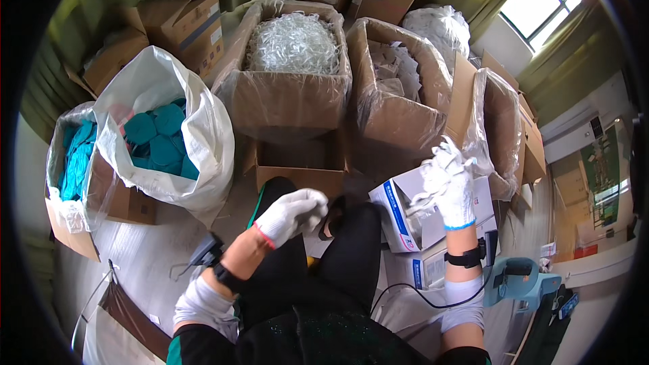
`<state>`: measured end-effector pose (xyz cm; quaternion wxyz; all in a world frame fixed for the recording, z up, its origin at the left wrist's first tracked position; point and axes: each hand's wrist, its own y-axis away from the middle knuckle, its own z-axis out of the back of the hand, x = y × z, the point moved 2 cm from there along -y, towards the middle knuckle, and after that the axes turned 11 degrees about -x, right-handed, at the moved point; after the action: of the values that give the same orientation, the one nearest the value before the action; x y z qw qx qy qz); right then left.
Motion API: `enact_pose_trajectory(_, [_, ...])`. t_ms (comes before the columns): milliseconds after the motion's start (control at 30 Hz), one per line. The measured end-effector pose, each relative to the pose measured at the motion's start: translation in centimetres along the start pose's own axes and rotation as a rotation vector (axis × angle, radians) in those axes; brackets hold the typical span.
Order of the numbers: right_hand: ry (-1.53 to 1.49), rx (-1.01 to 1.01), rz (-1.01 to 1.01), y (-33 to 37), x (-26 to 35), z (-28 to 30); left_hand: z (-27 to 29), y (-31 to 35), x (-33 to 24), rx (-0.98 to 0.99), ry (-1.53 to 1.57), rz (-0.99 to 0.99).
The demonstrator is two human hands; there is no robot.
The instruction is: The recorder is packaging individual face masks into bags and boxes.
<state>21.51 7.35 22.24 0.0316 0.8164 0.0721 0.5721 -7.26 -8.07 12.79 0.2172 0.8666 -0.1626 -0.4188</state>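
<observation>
My left hand point(292, 216), in a white knit glove with a red cuff, hovers above my left knee. Its fingers are curled inward and hide whatever they may hold. To the right, my right hand point(451, 192), gloved in white with a blue cuff, is raised over an opened white and blue carton point(399, 217). A white, crumpled bundle point(444, 159) sticks out around its fingers; white on white, its kind is hard to make out. Between my feet and the big boxes stands an open brown cardboard box point(301, 177), its inside in shadow.
A white sack point(220, 155) and a lined box point(54, 136) at left hold teal pieces. Ahead, lined cartons contain clear shredded strips point(294, 44) and white scraps point(399, 67). Another lined box point(503, 132) stands right. A blue-grey device point(517, 287) is near my right forearm.
</observation>
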Motion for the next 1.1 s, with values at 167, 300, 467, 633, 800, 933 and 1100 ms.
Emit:
enact_pose_trajectory(167, [-0.453,0.305,-0.395,2.1,-2.1,-2.6,-3.7,-4.9,0.4,0.088,-0.041,-0.249])
enact_pose_trajectory(300, [-0.299,0.124,-0.392,4.2,-2.5,-5.1,-5.7,-6.0,0.2,0.19,-0.081,-0.338])
enact_pose_trajectory(467, [-0.255,-0.014,-0.469,5.2,-3.0,-5.8,-7.8,-4.5,-2.0,0.316,-0.177,-0.497])
enact_pose_trajectory(633, [-0.314,0.181,-0.464,4.6,-3.8,-5.1,-7.5,-4.9,-1.4,0.39,-0.353,-0.674])
enact_pose_trajectory(800, [-0.351,0.153,-0.53,3.9,-4.1,-5.3,-7.1,-4.1,1.2,0.334,-0.793,-0.901])
enact_pose_trajectory(933, [-0.372,0.104,-0.585,3.3,-3.7,-4.9,-6.7,-2.5,1.2,0.422,-0.701,-0.518])
enact_pose_trajectory(1100, [0.192,0.009,-0.147,3.6,-4.2,-4.7,-5.5,-1.1,0.3,0.388,-0.581,-0.348])
